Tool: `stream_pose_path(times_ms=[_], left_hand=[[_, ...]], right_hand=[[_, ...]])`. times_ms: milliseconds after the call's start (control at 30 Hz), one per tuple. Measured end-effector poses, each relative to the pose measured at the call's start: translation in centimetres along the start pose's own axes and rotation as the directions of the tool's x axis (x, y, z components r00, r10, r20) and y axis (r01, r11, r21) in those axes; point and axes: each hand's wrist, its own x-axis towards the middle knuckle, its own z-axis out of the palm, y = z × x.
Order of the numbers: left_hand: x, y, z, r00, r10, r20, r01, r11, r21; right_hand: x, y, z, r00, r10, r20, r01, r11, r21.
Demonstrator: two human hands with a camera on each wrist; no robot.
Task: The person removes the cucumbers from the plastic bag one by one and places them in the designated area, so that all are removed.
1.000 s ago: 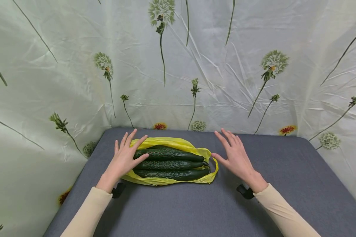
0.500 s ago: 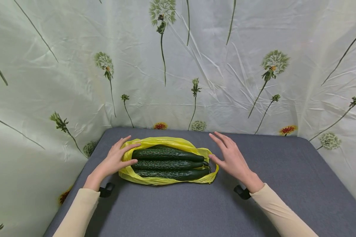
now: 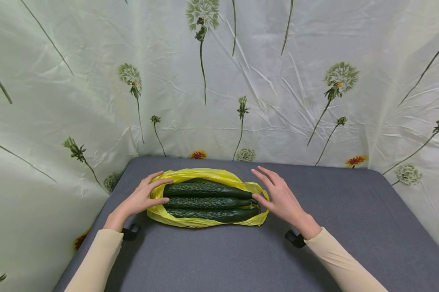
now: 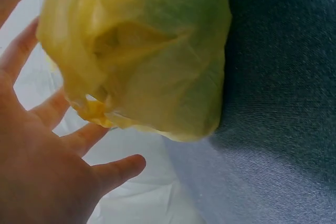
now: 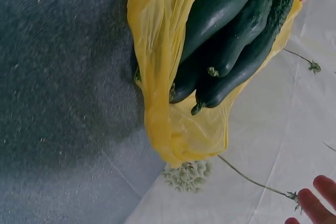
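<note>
Several long dark green cucumbers (image 3: pixel 209 202) lie side by side in a yellow plastic bag (image 3: pixel 201 223), stems to the right. The bag's top is spread wide, so they show from above. My left hand (image 3: pixel 140 198) is at the bag's left end with fingers spread; in the left wrist view its fingers (image 4: pixel 118 174) are extended beside the yellow plastic. Whether they touch it I cannot tell. Over by the stem end, my right hand (image 3: pixel 283 202) hovers with thumb and fingers apart and nothing held. The right wrist view shows only its fingertips (image 5: pixel 317 203), away from the bag.
A grey cloth-covered table (image 3: pixel 212 259) bears the bag. Behind and to the sides hangs a pale curtain (image 3: pixel 278 97) printed with dandelions. Black straps with cameras (image 3: pixel 295 239) sit at the wrists.
My left hand has moved left, off the cucumbers to the bag's end, then stayed there. The right hand has drifted left and slightly down toward the bag's handle. The bag lies as before.
</note>
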Motion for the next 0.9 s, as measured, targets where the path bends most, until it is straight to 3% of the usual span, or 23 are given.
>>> stream_pose_path(times_ms=[700, 900], left_hand=[[0.2, -1.0, 0.6, 1.0, -0.007, 0.025, 0.009, 0.998, -0.061], [0.2, -1.0, 0.7, 0.998, -0.042, 0.038, 0.044, 0.997, -0.07]], right_hand=[[1.2, -1.6, 2.8, 0.99, -0.094, 0.1, 0.084, 0.991, 0.1], [1.5, -1.6, 3.6, 0.986, -0.121, 0.115, 0.107, 0.986, 0.125]])
